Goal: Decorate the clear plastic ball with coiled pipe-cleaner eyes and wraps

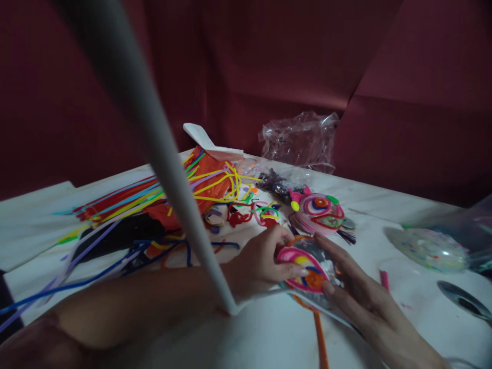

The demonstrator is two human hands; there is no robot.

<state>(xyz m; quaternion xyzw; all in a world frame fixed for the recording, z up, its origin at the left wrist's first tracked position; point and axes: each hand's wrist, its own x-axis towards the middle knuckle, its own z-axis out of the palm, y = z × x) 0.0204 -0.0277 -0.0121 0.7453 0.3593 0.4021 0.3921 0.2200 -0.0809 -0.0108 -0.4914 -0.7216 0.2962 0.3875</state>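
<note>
- Grey pole (169, 148) slants down across the view, in front of the left forearm.
- Far left: stems (126, 195) in many colours fan over the white table (277, 333).
- Black sheet (115, 237) lies beneath some stems; orange-red sheet (213, 174) beside it, more stems on top.
- Scattered curled scraps (240, 218) follow.
- Left hand (261, 264): closed on the left edge of the ringed disc, thumb across its front.
- Disc (298, 269): between both hands, above the table; pink, yellow and blue rings, orange middle.
- Clear bag (300, 143) stands behind.
- Decorated piece (319, 209) lies just beyond the disc.
- Right hand (361, 294): fingers spread, touching the disc's right side; cannot tell whether it grips.
- Rightward: clear dome (434, 249), then shiny CD (463, 299) nearer.
</note>
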